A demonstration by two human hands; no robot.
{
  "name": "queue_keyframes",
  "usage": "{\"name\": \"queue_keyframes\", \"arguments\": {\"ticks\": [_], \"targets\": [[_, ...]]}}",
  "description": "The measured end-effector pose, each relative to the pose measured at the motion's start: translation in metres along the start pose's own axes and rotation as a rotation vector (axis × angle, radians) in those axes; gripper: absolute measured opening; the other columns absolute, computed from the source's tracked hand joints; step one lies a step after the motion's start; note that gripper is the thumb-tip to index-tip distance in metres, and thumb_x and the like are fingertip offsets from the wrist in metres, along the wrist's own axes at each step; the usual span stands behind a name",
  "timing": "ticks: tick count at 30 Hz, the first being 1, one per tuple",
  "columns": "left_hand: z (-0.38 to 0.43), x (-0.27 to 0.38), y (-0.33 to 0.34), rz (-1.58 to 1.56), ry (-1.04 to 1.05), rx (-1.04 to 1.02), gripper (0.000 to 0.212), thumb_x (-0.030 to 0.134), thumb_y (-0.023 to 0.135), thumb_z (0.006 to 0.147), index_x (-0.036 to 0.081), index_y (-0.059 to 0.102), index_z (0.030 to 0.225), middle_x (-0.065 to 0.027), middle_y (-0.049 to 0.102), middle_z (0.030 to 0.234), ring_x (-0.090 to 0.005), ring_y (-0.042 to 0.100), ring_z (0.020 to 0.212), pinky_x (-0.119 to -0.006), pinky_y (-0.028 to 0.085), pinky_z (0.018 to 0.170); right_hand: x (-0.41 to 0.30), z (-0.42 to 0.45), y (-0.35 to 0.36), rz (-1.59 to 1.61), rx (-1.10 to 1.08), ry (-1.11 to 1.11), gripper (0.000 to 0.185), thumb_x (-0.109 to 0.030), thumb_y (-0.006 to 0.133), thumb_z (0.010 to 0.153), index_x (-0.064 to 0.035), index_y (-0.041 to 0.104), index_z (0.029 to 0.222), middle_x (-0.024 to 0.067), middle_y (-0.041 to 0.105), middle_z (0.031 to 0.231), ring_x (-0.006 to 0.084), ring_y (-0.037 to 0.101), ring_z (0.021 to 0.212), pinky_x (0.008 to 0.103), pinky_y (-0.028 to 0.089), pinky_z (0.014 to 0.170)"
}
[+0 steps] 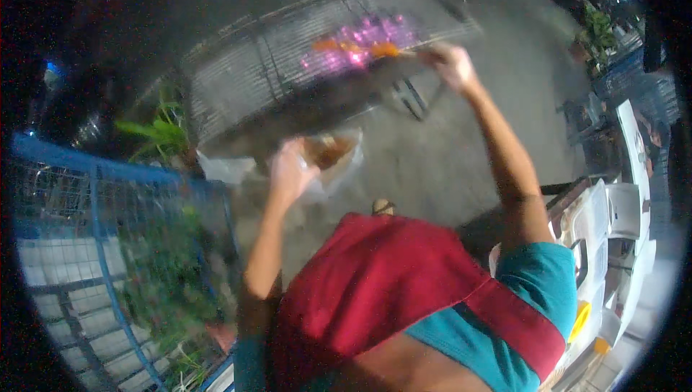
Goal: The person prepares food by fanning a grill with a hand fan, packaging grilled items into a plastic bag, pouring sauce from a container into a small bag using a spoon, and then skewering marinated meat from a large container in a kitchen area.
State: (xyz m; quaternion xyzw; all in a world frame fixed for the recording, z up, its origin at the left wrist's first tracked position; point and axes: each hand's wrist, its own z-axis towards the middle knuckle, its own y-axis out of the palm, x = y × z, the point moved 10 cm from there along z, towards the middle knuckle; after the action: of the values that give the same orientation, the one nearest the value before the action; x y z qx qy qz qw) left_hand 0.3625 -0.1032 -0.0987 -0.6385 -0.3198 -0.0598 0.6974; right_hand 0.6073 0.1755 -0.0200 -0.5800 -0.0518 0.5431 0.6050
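My right hand [454, 70] is closed around the end of a thin skewer [408, 52]. Orange pieces of food [384, 49] on the skewer are above or on the glowing pink-purple coals [357, 59]. These coals are in the middle of a long grill [232, 78] with a ribbed grate; blur hides whether the food touches it. Lower and to the left, my left hand [294, 170] grips a clear plastic bag [338, 173] at its side. Something brown [327, 153] is inside, too blurred to name exactly.
To the left stands a blue wire-mesh fence [97, 213] with green plants [162, 262] beside it. A leafy plant [157, 132] grows near the grill's left end. On the right is a table with clear plastic containers [592, 213] and a yellow round object [581, 322].
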Motion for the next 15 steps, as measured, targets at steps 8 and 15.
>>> {"name": "queue_keyframes", "arguments": {"ticks": [8,15], "targets": [[0.015,0.044,-0.002,0.033,0.232,-0.057,0.066,0.021,0.074,0.059,0.001,0.057,0.12,-0.0186,0.057,0.122,-0.0329,0.056,0.11,-0.037,0.044,0.097,-0.135,-0.066,-0.071,-0.209,-0.182,-0.286,0.014,-0.001,0.056,0.072,0.0003,0.059,0.086,0.0145,0.055,0.079,0.0347,0.054,0.078,0.0409,0.046,0.067],[-0.013,0.116,-0.014,-0.036,0.387,-0.152,0.063,0.021,0.069,0.061,0.0,0.057,0.12,-0.0191,0.056,0.122,-0.0323,0.056,0.11,-0.036,0.043,0.097,-0.172,-0.128,0.021,-0.201,-0.247,-0.342,0.029,-0.021,0.046,0.082,-0.0037,0.064,0.095,0.0183,0.061,0.111,0.0353,0.054,0.11,0.0418,0.041,0.1]]}}
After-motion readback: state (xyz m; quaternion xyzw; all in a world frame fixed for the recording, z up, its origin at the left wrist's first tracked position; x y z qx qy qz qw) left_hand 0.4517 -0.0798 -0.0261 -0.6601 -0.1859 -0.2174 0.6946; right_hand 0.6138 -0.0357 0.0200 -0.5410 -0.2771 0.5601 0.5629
